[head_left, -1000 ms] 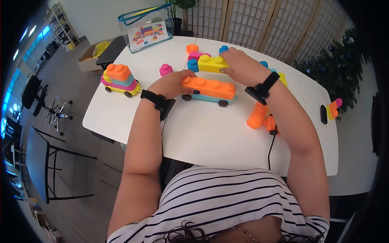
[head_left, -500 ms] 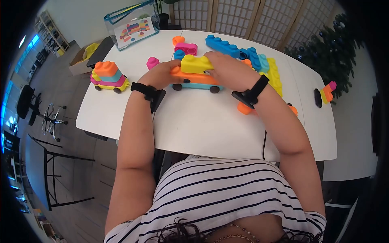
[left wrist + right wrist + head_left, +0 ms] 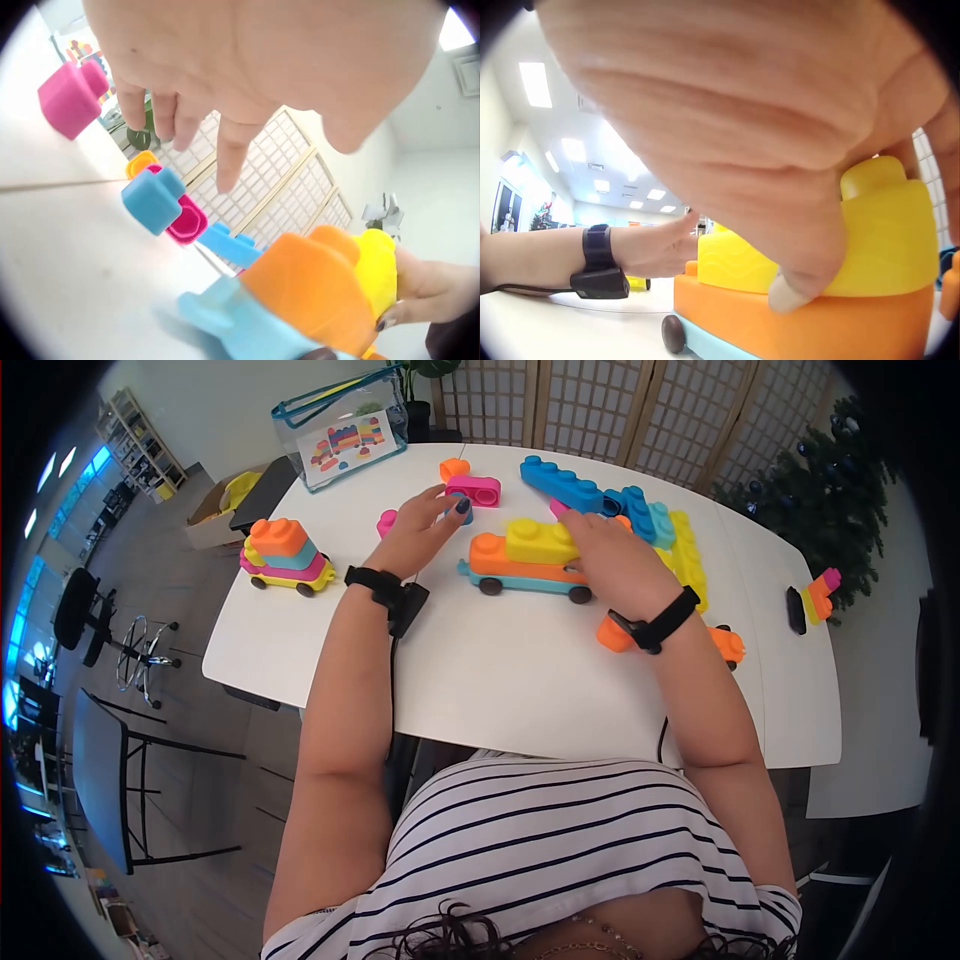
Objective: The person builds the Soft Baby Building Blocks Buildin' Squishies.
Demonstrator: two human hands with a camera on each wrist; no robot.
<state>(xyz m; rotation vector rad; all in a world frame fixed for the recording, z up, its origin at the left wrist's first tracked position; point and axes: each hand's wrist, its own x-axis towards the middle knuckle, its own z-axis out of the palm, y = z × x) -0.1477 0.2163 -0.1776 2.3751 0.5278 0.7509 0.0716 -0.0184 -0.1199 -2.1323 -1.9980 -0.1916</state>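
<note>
Right hand clamps the yellow block, hiding one end; left hand hangs apart, fingers loose, screening the blue block overhead.

A white bench stands on a grey floor. Beyond it are a lattice screen, a potted plant and, right, a dark tree with baubles. Left: a pale wall, a shelf, an office chair, a grey table and bluish windows. Rectangular lights glow in the ceiling.
</note>
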